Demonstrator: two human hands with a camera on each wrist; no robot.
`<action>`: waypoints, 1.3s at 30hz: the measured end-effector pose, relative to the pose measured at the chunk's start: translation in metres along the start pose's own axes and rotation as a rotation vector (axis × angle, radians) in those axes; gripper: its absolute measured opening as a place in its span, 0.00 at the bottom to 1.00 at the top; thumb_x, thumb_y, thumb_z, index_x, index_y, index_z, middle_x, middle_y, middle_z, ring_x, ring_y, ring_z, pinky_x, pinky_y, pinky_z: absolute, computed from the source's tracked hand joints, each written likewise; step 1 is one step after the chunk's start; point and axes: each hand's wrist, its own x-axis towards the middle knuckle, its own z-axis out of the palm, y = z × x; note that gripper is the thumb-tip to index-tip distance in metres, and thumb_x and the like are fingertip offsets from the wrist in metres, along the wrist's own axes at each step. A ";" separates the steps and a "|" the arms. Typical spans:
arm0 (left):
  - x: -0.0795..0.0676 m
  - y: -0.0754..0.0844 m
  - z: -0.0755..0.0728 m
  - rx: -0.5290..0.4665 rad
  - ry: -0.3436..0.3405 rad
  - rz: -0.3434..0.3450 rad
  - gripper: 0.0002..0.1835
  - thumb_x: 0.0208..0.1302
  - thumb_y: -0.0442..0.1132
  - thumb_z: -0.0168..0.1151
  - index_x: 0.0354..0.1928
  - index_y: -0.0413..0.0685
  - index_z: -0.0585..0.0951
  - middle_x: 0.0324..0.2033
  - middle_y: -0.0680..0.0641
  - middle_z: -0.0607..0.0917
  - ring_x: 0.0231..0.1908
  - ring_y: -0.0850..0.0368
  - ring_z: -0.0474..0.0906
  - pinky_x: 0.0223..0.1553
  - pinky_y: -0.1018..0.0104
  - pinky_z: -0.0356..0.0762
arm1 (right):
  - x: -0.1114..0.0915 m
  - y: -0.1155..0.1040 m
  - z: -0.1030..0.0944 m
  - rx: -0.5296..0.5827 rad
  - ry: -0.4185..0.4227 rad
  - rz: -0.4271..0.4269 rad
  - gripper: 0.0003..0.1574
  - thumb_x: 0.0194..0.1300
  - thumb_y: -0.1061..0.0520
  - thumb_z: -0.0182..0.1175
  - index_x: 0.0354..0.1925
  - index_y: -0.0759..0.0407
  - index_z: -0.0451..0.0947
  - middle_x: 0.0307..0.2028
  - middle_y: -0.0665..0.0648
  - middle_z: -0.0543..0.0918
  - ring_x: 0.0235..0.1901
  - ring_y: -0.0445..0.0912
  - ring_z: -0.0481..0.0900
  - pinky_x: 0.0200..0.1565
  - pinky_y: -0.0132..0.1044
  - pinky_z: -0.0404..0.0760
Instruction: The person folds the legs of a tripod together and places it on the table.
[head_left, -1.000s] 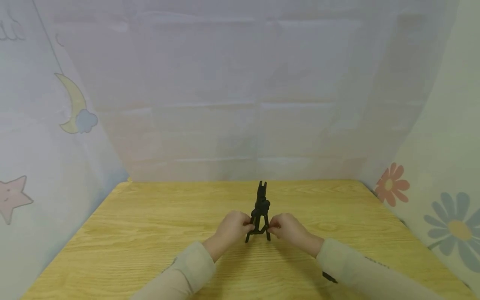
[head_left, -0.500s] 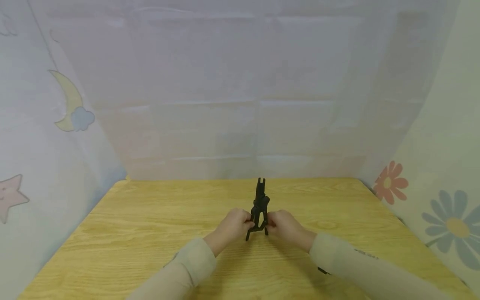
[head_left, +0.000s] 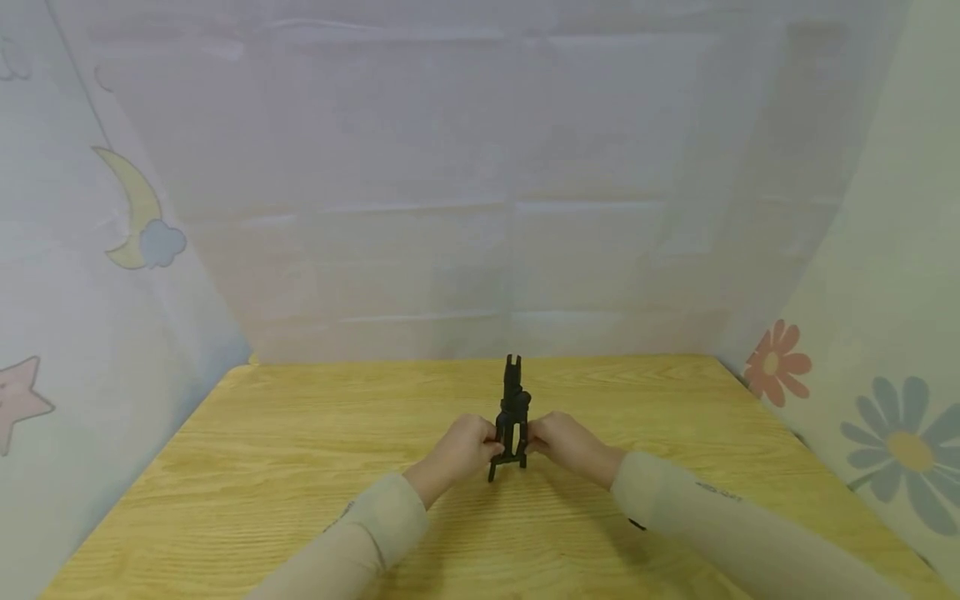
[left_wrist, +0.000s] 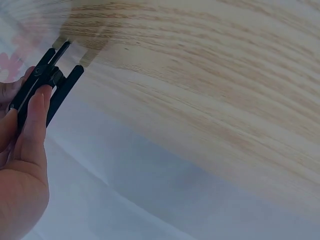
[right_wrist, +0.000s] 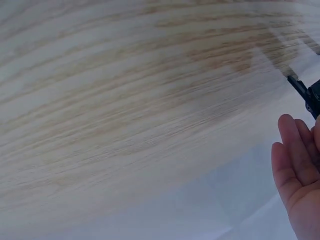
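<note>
Gripping black stand (head_left: 514,406); tabletop (head_left: 330,433) around, edge (head_left: 615,360) beyond

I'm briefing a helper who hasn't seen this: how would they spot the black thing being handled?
On the wooden table, follow the two pale sleeves forward to the left hand and the right hand. Between them is the slim black frame, with legs below. Its two-pronged top sets it apart from the small black piece beneath the right sleeve.
</note>
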 end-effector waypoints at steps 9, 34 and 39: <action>0.001 -0.002 0.001 -0.013 0.010 0.023 0.05 0.62 0.27 0.64 0.31 0.29 0.86 0.26 0.41 0.86 0.21 0.63 0.73 0.24 0.70 0.75 | 0.004 0.007 0.000 -0.097 0.017 -0.094 0.07 0.55 0.60 0.68 0.34 0.61 0.87 0.30 0.52 0.88 0.32 0.43 0.85 0.37 0.32 0.82; -0.006 0.002 0.005 0.044 0.036 -0.043 0.07 0.63 0.28 0.63 0.27 0.32 0.84 0.24 0.44 0.84 0.20 0.63 0.71 0.21 0.71 0.73 | 0.006 -0.006 -0.004 -0.091 -0.052 -0.032 0.07 0.59 0.59 0.68 0.36 0.61 0.86 0.30 0.53 0.87 0.31 0.45 0.85 0.36 0.35 0.82; -0.005 0.002 0.001 0.054 0.001 -0.035 0.04 0.61 0.25 0.64 0.30 0.32 0.85 0.25 0.44 0.85 0.21 0.61 0.74 0.24 0.69 0.75 | 0.002 -0.016 -0.005 0.099 -0.036 0.175 0.05 0.61 0.63 0.67 0.37 0.63 0.85 0.30 0.53 0.86 0.32 0.45 0.83 0.35 0.39 0.81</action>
